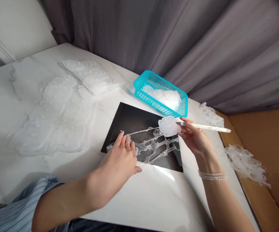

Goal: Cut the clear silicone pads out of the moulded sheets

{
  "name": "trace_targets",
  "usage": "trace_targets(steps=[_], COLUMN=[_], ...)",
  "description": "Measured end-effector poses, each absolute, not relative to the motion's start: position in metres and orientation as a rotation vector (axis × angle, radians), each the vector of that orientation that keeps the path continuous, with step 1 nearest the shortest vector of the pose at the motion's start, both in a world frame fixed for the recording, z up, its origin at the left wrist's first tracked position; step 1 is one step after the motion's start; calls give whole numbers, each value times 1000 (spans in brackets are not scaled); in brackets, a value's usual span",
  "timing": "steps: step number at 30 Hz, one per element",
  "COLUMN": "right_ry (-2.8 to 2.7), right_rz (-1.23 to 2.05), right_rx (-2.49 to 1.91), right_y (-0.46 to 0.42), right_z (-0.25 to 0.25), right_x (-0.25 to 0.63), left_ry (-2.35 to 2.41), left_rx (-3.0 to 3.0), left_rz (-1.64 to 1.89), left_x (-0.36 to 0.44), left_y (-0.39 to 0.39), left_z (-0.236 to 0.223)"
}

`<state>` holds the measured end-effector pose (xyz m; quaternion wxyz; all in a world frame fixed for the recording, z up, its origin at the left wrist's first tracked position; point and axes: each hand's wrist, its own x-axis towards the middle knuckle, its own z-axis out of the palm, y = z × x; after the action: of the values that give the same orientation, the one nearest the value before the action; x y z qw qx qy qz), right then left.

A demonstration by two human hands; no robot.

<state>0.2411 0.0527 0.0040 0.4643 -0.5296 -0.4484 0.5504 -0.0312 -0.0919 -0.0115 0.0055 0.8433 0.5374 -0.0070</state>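
My left hand [120, 158] rests its fingertips on a clear plastic sprue frame [149, 145], which lies on a black sheet [127, 124]. My right hand [192, 137] holds a long white stick [208, 127] between its fingers. A rounded clear plastic piece [169, 126] sits just beyond those fingertips, touching or held against them; I cannot tell which. A white sheet [158, 199] lies under my left forearm and the black sheet's near edge. Several similar clear moulded pieces [59, 129] lie on the marble table [15, 87] to the left.
A teal plastic basket [161, 93] holding clear pieces stands beyond the black sheet. A cardboard surface [257, 141] right of the table carries clear plastic scraps [245, 164]. A grey curtain [202, 42] hangs behind the table.
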Motion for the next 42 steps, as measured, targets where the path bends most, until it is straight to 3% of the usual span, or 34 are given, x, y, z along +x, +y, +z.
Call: trace_targets(steps=[4, 7, 11, 16, 24, 33, 39, 42], right_ry=[-1128, -1320, -1655, -1751, -1771, -1739, -1871, -1834], right_rz=[1352, 1339, 1330, 1059, 1305, 788, 440, 728], right_rx=[-1148, -1050, -1025, -1297, -1117, -1297, -1372, -1198], right_y=[25, 1, -16, -2, 14, 45, 36, 15], right_z=[20, 34, 44, 35, 11, -14, 15, 38], right_x=[206, 176, 163, 158, 125, 168, 164, 152], left_ry=[1439, 1264, 932, 1015, 1210, 1315, 1040, 992], left_rx=[2327, 1507, 674, 774, 1163, 900, 857, 874], left_rz=[430, 748, 877, 886, 826, 1306, 1321, 1232], left_x=[-39, -38, -37, -35, -32, -44, -45, -43], left_y=[-68, -48, -30, -28, -34, -31, -30, -33], left_z=[11, 21, 12, -5, -10, -2, 8, 11])
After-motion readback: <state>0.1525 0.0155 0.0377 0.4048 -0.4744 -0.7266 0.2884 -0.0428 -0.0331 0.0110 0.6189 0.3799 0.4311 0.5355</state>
